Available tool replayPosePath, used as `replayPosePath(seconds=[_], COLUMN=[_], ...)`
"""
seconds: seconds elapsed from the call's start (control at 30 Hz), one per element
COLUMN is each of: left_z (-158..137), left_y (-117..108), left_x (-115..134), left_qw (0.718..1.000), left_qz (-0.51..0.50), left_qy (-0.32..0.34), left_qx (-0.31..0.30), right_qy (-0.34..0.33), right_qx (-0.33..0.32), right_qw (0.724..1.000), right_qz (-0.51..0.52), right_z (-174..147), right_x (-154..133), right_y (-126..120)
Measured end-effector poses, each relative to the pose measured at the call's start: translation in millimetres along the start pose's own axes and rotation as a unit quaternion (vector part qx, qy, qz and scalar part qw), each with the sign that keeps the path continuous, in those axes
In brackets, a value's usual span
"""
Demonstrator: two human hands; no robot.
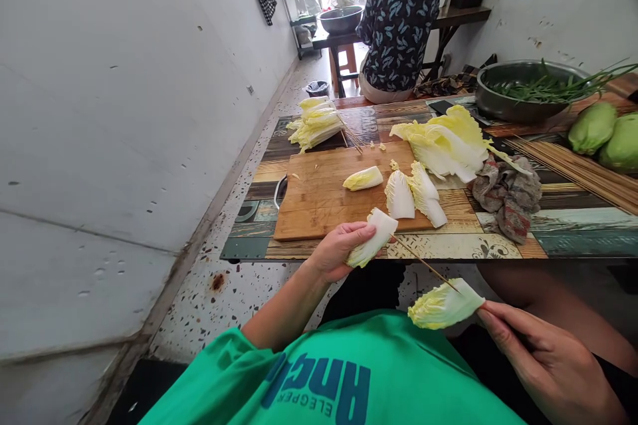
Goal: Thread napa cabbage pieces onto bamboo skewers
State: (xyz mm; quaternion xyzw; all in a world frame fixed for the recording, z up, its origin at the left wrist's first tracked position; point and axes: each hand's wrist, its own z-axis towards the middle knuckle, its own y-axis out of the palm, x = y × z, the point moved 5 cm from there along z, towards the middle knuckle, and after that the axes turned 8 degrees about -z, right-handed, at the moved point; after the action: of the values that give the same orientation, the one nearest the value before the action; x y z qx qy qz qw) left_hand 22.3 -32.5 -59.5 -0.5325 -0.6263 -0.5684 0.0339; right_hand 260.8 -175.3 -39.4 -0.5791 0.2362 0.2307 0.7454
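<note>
Pinching an upper cabbage piece point(376, 239) between left hand point(339, 251) thumb and fingers, a lower cabbage piece point(443, 306) by its right end in the pinched right hand point(558, 358); slanting the skewer point(423, 261) between them, down rightward, by the tabletop's point(246, 247) near edge.

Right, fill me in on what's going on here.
A person in a green shirt is busy with cabbage: the left hand holds one cabbage piece, the right hand another piece, and a thin stick runs between them. More pieces lie on the cutting board, and a cabbage pile with sticks sits beyond it. Farther off, another person sits, back turned.
</note>
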Motion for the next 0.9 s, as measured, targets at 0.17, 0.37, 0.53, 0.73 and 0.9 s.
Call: replayPosePath(seconds=[0.17,0.37,0.53,0.73,0.9], left_z=[-3,-5,-5,-4,-4], left_y=[2,4,2,6,11], left_x=[2,-1,-2,0,-1], left_qw=[1.000,0.999,0.998,0.997,0.997], left_qz=[0.023,0.034,0.061,0.075,0.067], left_qy=[0.001,-0.009,-0.018,-0.018,-0.024], left_qx=[0.008,0.006,-0.002,-0.010,-0.012], right_qy=[0.033,0.049,0.072,0.090,0.111], right_qx=[-0.018,-0.077,-0.102,-0.135,-0.163], right_qw=[0.999,0.995,0.991,0.982,0.970], right_qz=[0.008,0.042,0.055,0.096,0.141], right_z=[-2,4,8,15,22], right_x=[6,6,9,3,9], right_y=[2,4,3,7,13])
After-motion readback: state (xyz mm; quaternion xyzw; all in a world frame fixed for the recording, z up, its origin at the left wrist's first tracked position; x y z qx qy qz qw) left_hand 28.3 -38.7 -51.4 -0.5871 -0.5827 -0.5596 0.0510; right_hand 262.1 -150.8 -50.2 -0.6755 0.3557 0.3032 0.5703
